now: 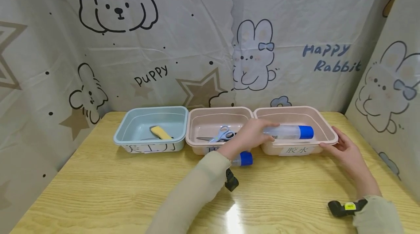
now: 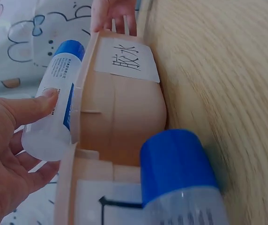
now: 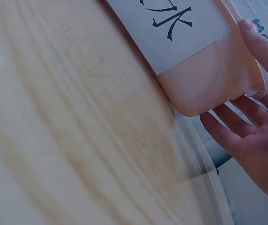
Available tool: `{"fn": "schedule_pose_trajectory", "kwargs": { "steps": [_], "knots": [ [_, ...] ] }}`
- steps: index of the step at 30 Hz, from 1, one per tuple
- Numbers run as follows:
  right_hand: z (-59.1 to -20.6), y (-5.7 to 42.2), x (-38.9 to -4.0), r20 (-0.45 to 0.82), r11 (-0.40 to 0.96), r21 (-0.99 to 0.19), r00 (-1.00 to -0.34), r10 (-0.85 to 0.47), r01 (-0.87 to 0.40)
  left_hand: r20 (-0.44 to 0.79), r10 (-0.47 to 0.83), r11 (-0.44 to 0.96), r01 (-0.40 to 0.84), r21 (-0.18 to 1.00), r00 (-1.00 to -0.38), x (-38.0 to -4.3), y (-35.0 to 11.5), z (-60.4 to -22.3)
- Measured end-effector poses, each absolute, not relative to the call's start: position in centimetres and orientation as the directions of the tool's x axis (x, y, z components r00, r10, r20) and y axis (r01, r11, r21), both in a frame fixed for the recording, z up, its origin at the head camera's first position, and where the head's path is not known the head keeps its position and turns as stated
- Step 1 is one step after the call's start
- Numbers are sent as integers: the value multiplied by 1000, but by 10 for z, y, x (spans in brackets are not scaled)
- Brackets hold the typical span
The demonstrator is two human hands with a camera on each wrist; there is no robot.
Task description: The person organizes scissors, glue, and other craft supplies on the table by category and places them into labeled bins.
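Note:
My left hand [image 1: 250,134] holds a clear glue bottle [image 1: 285,132] with a blue cap by its base end, thumb on the near side and fingers behind. The bottle lies sideways over the opening of the right-hand pink bin [image 1: 275,149], close to its front rim. At that bin's front right corner, my right hand [image 1: 349,155] grips it, thumb at the rim and fingers under the outer side in the right wrist view. A second blue-capped glue bottle [image 1: 246,158] is on the table in front of the middle bin, partly hidden by my left wrist.
The middle pink bin [image 1: 197,147] contains blue-handled scissors [image 1: 224,133] and something dark. To its left, a blue bin [image 1: 131,141] holds a yellow utility knife [image 1: 160,132]. Each bin has a white front label. Behind the wooden table [image 1: 108,190] hangs a printed curtain [image 1: 197,44].

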State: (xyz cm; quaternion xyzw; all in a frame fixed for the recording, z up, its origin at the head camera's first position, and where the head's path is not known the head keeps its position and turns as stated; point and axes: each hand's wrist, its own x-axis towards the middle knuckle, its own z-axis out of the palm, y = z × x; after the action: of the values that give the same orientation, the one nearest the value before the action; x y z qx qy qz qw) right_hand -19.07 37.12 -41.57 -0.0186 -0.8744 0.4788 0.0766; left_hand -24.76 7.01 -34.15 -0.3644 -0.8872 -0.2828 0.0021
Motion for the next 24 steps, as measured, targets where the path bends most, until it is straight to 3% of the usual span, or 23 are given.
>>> {"fn": "schedule_pose_trajectory", "kwargs": {
  "steps": [14, 24],
  "knots": [
    [-413, 369, -190, 126, 543, -838, -986, 106, -49, 172, 575, 632, 567, 528, -800, -265, 98, -354],
    [-413, 369, -190, 138, 545, -837, -984, 109, -57, 152, 556, 691, 556, 462, -817, -266, 105, -363]
  ]
}}
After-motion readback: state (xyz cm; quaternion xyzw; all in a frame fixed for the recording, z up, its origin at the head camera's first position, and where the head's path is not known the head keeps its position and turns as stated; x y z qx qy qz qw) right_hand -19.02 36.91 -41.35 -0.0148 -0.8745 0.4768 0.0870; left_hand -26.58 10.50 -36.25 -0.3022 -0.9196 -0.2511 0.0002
